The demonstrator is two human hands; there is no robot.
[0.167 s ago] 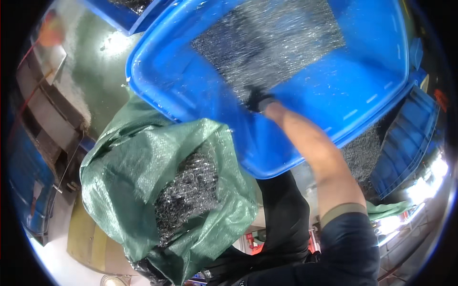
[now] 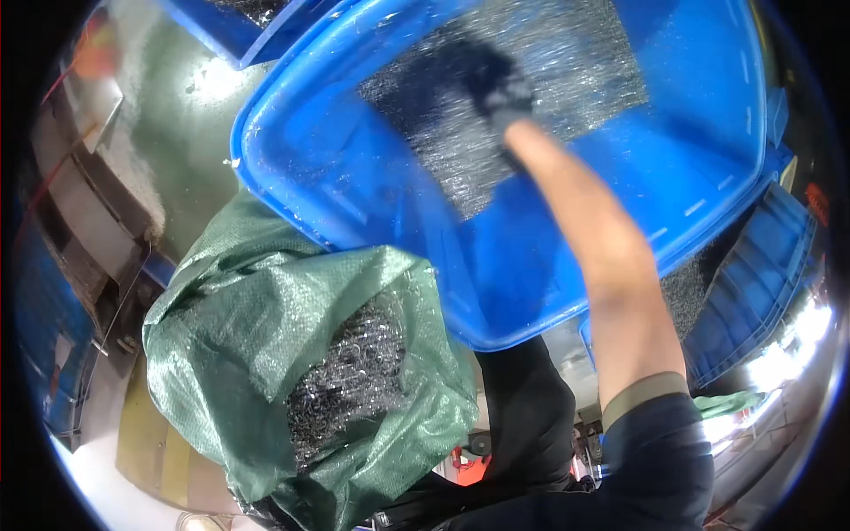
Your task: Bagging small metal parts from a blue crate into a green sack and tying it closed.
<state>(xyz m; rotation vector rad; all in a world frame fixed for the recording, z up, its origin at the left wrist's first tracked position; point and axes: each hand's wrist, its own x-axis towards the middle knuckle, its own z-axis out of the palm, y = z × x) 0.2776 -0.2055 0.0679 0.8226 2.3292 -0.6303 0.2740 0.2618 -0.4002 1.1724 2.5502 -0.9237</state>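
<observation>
My right hand (image 2: pixel 505 93), in a dark glove with a grey patch, is over the heap of silvery metal shavings (image 2: pixel 567 62) inside a large blue plastic bin (image 2: pixel 611 177). Motion smears its fingers, and I cannot make out anything in them. Nearer to me, left of my legs, stands an open green woven sack (image 2: pixel 230 363), its mouth folded outward. Darker, shiny metal shavings (image 2: pixel 350 380) fill part of it. My left hand does not show.
Another blue bin (image 2: pixel 243 44) with shavings is at the far left. On the right, a ribbed blue container (image 2: pixel 753 274) stands beside more grey shavings (image 2: pixel 682 296). Brown boards or panels (image 2: pixel 115 230) lie along the left side.
My right hand has moved farther from me, from the near edge of the shavings to over their middle. The sack holds its place.
</observation>
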